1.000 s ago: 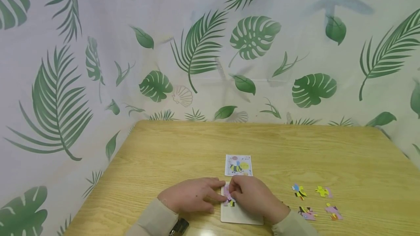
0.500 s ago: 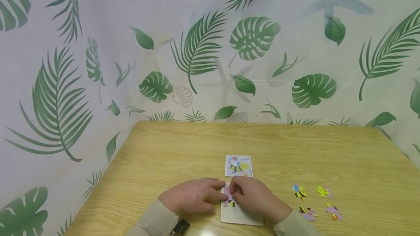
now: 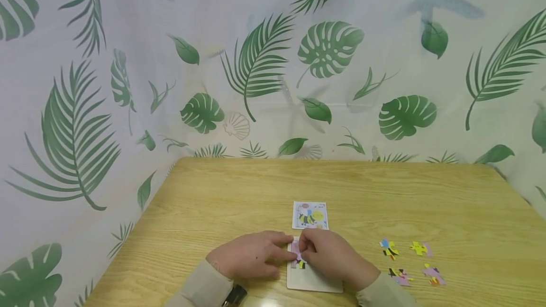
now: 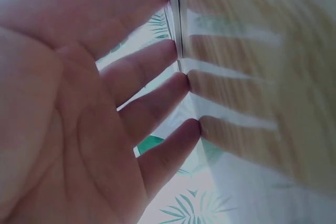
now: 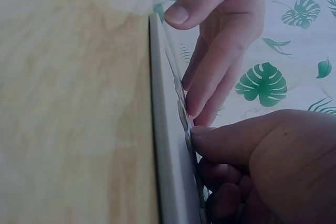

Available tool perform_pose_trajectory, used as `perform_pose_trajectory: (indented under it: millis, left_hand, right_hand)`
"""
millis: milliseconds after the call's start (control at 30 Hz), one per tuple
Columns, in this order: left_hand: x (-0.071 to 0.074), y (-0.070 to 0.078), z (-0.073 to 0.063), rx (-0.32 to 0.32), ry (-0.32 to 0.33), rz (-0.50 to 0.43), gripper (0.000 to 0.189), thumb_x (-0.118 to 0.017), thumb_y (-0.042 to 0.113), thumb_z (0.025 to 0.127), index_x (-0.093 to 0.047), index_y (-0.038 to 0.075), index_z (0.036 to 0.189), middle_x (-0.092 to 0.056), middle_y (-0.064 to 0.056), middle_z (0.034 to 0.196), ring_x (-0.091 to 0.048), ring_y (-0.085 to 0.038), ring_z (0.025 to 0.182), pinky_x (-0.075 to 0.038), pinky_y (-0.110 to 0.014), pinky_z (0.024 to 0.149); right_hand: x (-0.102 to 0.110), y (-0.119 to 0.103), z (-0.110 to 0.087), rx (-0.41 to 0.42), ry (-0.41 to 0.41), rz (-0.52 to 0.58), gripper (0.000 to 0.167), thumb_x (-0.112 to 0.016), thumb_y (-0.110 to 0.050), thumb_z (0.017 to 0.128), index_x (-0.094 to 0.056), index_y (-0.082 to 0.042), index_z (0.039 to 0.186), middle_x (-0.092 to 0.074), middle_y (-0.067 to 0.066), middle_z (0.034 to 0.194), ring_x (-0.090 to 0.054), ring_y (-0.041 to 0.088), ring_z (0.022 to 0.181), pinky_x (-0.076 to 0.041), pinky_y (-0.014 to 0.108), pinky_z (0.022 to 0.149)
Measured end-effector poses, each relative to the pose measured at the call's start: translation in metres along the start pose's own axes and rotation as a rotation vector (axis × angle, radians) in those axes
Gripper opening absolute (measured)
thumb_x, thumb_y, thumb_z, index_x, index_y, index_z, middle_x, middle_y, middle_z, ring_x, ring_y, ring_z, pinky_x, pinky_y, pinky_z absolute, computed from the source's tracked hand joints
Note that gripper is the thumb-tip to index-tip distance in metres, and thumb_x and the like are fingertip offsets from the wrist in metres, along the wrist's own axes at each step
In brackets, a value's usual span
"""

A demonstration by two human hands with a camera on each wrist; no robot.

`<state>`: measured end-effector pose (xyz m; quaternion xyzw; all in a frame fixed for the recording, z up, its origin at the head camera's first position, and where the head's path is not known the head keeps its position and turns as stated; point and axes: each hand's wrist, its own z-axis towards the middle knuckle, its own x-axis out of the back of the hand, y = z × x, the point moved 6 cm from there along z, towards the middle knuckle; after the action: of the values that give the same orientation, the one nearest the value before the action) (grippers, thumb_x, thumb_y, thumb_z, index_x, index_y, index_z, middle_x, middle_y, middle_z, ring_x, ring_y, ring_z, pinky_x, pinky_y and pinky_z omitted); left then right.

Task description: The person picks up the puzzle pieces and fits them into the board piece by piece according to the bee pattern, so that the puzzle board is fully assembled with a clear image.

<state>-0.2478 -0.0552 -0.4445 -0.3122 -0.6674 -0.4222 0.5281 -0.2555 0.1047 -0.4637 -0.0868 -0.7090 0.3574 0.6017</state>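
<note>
Leaf-print backdrop, tabletop; puzzle board, seemingly steadied by left hand, fingers extended; puzzle piece thereon pinched by curled right hand; picture card set beyond, presumably for reference.

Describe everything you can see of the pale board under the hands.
The board is pale, thin, rectangular, with rounded corners and a narrow rim; its material is unclear. It lies flat on the table, nearer than the picture card. Puzzle pieces, pink, yellow and black, lie at its left; the left hand touches that side, the right hand hides its upper right.
</note>
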Motion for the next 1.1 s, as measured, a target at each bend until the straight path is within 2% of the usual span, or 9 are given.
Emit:
perform_pose_trajectory:
  millis: [133, 300, 633, 967, 1100]
  left_hand:
    - [0.0, -0.003, -0.001, 0.024, -0.039, -0.068, 0.048, -0.066, 0.033, 0.098, -0.057, 0.03, 0.146, -0.038, 0.0, 0.16, -0.032, -0.018, 0.147, -0.033, -0.033, 0.115]
    - [0.0, -0.004, 0.0, 0.027, -0.063, -0.08, 0.049, -0.063, 0.032, 0.1, -0.055, 0.026, 0.148, -0.036, -0.001, 0.16, -0.031, -0.02, 0.148, -0.031, -0.034, 0.116]
    - [0.002, -0.003, 0.0, 0.054, -0.037, -0.075, 0.046, -0.06, 0.031, 0.101, -0.056, 0.026, 0.147, -0.038, 0.001, 0.16, -0.033, -0.018, 0.147, -0.032, -0.034, 0.116]
    - [-0.002, -0.012, 0.0, 0.092, -0.036, -0.162, 0.046, -0.057, 0.032, 0.101, -0.057, 0.026, 0.146, -0.041, 0.006, 0.158, -0.034, -0.01, 0.145, -0.032, -0.034, 0.116]
    - [-0.003, -0.008, 0.001, 0.084, -0.028, -0.125, 0.049, -0.056, 0.034, 0.101, -0.053, 0.026, 0.15, -0.041, 0.003, 0.158, -0.035, -0.013, 0.145, -0.033, -0.034, 0.115]
  right_hand:
    - [0.001, 0.0, 0.001, -0.002, 0.0, -0.003, 0.014, -0.072, -0.012, 0.09, -0.063, -0.021, 0.085, -0.052, -0.008, 0.072, -0.05, 0.012, 0.066, -0.041, 0.031, 0.061]
    - [0.001, 0.0, 0.002, -0.013, -0.013, -0.005, 0.013, -0.071, -0.011, 0.091, -0.064, -0.02, 0.086, -0.053, -0.007, 0.072, -0.05, 0.012, 0.066, -0.041, 0.03, 0.06]
    - [0.001, -0.001, 0.002, -0.017, -0.023, -0.002, 0.016, -0.071, -0.011, 0.092, -0.062, -0.022, 0.085, -0.052, -0.007, 0.072, -0.05, 0.012, 0.065, -0.04, 0.029, 0.059]
    - [-0.001, -0.001, 0.0, -0.016, -0.023, 0.008, 0.016, -0.071, -0.012, 0.092, -0.061, -0.022, 0.084, -0.052, -0.007, 0.071, -0.049, 0.012, 0.064, -0.04, 0.029, 0.058]
    - [-0.002, 0.0, 0.0, -0.018, -0.024, 0.013, 0.017, -0.071, -0.012, 0.092, -0.061, -0.023, 0.083, -0.052, -0.007, 0.071, -0.05, 0.012, 0.065, -0.04, 0.029, 0.059]
